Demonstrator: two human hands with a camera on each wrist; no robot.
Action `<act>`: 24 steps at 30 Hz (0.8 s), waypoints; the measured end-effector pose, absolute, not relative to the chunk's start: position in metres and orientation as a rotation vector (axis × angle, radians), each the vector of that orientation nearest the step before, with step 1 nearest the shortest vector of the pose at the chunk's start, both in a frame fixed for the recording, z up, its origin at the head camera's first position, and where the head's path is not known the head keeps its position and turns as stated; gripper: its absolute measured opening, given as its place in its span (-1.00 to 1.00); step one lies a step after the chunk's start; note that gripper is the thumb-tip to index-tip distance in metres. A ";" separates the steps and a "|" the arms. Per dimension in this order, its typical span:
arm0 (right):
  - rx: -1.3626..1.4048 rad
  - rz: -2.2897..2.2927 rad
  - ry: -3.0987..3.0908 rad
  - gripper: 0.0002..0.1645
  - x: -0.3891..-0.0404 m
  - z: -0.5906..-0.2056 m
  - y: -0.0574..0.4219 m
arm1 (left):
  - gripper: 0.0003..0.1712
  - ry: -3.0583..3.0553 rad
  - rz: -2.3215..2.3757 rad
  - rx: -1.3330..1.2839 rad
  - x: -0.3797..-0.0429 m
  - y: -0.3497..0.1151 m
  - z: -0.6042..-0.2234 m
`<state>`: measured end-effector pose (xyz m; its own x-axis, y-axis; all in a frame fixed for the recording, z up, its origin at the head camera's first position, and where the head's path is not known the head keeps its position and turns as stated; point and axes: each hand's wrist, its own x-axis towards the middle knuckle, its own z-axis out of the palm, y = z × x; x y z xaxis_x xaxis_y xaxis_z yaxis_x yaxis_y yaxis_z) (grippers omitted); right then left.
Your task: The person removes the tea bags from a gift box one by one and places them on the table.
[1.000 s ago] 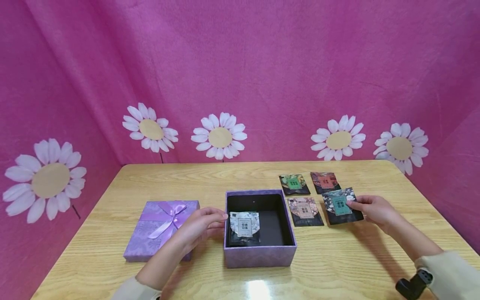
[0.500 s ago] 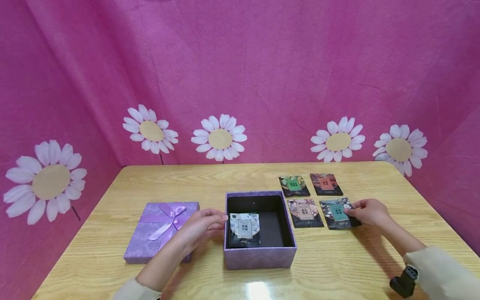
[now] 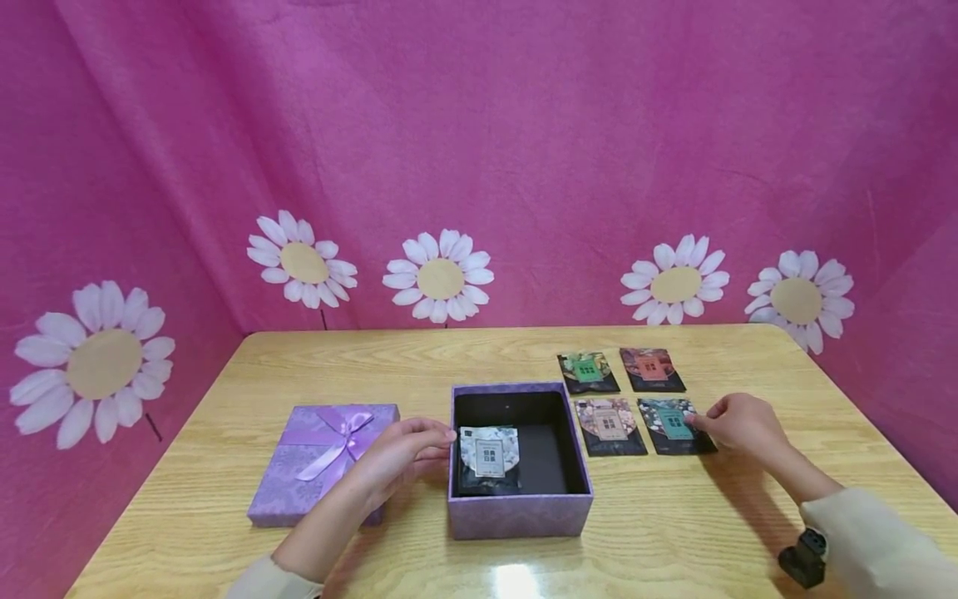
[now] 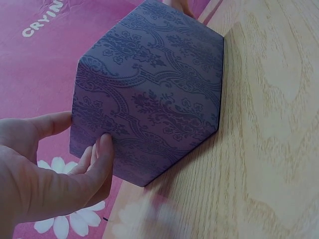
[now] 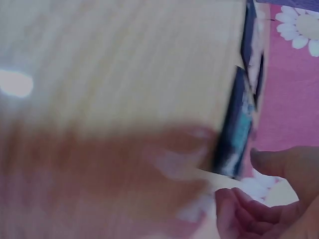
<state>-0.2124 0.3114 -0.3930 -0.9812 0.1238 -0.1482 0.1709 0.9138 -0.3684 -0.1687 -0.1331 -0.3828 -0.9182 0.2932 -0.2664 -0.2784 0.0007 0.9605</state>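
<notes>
My left hand holds the left wall of a lidless purple gift box, thumb at the rim and fingertips against the outer side. The left wrist view shows these fingers on the patterned wall. Inside the box, at its left, lies a black sachet with a grey-white label. On the table at the right, my right hand is at the right edge of a teal-labelled sachet, which lies flat. In the right wrist view the thumb and fingers stand apart beside this sachet's end.
Behind and left of the teal-labelled sachet lie a pink-labelled sachet, a green-labelled sachet and a red-labelled sachet. A purple lid with a ribbon bow lies left of the box. A pink curtain stands behind the table.
My right hand has lowered the teal-labelled sachet from a tilted, raised position until it lies flat beside the pink-labelled one, and its grip has loosened. The left hand stays at the box.
</notes>
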 end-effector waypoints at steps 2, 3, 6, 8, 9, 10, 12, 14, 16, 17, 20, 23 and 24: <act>0.186 -0.538 2.959 -0.46 -0.212 -0.382 0.312 | -0.67 1.885 1.973 0.017 -0.168 -0.132 -0.384; 0.147 -0.517 2.968 -0.47 -0.212 -0.375 0.313 | -0.66 1.882 1.974 0.017 -0.168 -0.132 -0.384; 0.042 -0.509 2.952 -0.48 -0.217 -0.351 0.311 | -0.62 1.885 1.974 0.011 -0.169 -0.131 -0.385; -0.006 -0.542 2.928 -0.48 -0.221 -0.333 0.307 | -0.60 1.884 1.978 0.009 -0.169 -0.131 -0.385; -0.026 -0.565 2.919 -0.47 -0.224 -0.324 0.304 | -0.59 1.884 1.983 0.008 -0.170 -0.131 -0.385; -0.034 -0.580 2.914 -0.45 -0.226 -0.316 0.301 | -0.59 1.886 1.982 0.008 -0.170 -0.132 -0.384; -0.059 -0.602 2.925 -0.44 -0.231 -0.301 0.293 | -0.60 1.883 1.984 0.008 -0.171 -0.133 -0.383; -0.079 -0.629 2.941 -0.44 -0.234 -0.291 0.285 | -0.61 1.880 1.986 0.011 -0.171 -0.133 -0.383; -0.103 -0.656 2.954 -0.44 -0.237 -0.284 0.277 | -0.61 1.880 1.986 0.007 -0.171 -0.133 -0.382; -0.119 -0.671 2.955 -0.45 -0.238 -0.281 0.273 | -0.61 1.880 1.987 0.007 -0.171 -0.134 -0.382; -0.153 -0.720 2.951 -0.46 -0.240 -0.278 0.263 | -0.59 1.880 1.985 0.010 -0.171 -0.134 -0.383; -0.181 -0.733 2.955 -0.47 -0.242 -0.277 0.255 | -0.57 1.878 1.981 0.013 -0.171 -0.133 -0.384; -0.183 -0.743 2.954 -0.47 -0.243 -0.277 0.252 | -0.57 1.875 1.983 0.015 -0.171 -0.133 -0.384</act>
<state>-0.2432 0.2518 -0.2774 -0.9888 -0.1377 -0.0581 -0.0939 0.8746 -0.4756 -0.1707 -0.1333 -0.3839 -0.9160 0.2985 -0.2680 -0.2842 -0.0113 0.9587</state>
